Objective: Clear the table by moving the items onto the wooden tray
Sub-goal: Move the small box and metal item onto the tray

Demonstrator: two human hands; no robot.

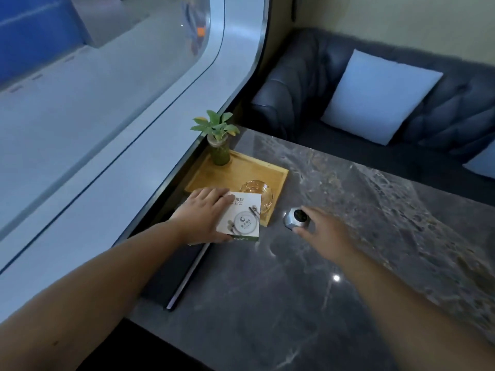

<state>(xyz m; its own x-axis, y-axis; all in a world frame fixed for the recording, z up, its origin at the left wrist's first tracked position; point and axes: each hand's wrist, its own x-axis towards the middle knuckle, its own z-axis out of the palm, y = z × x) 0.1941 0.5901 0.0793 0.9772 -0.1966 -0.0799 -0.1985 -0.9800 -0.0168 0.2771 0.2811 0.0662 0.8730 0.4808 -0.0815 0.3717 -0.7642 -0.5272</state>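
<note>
Wooden tray (pixel 249 167) at table (pixel 348 236) edge

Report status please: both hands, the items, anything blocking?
Left hand holding white card box at the wooden tray edge. Right hand closing on silver call button, still on table. Glass ashtray, plant on tray; nothing blocking.

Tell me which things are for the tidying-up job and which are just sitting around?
For the job:
wooden tray
white box in the left hand
round silver gadget by the right hand
glass ashtray and plant jar, already on the tray

Just sitting around:
sofa
cushion
</note>
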